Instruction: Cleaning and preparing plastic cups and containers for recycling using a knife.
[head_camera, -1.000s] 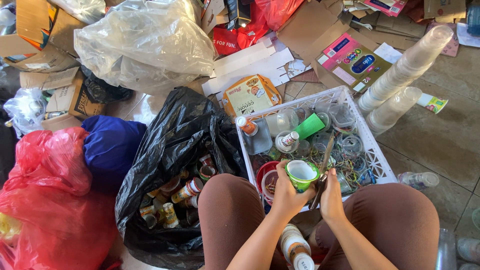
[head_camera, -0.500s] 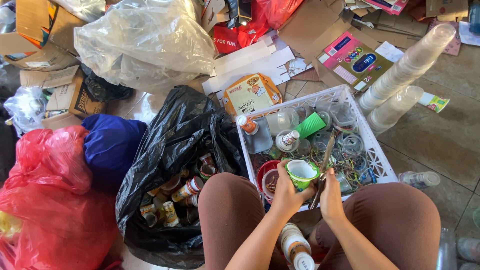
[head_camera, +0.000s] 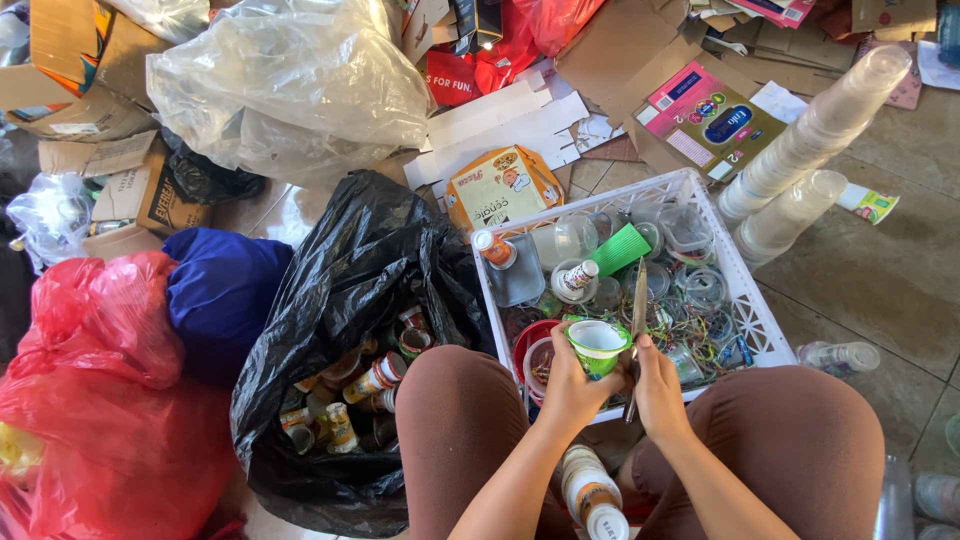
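My left hand (head_camera: 568, 388) grips a small green plastic cup (head_camera: 597, 345) with a white rim, held over the near edge of a white plastic crate (head_camera: 745, 290). My right hand (head_camera: 660, 390) holds a knife (head_camera: 637, 315), blade pointing up and away beside the cup's right side. The crate holds clear cups, lids, a green ribbed sleeve (head_camera: 620, 248), small bottles and a red bowl (head_camera: 530, 340). Both forearms reach out between my knees in brown trousers.
An open black bag (head_camera: 340, 300) of small printed cups lies left of the crate. Red (head_camera: 100, 400), blue (head_camera: 215, 290) and clear (head_camera: 290, 85) bags stand further left. Stacked clear cups (head_camera: 810, 150) lie at right, flattened cardboard behind. Small bottles (head_camera: 590, 490) sit between my knees.
The hands, cup and knife stay almost in place; only tiny shifts at the cup's rim.
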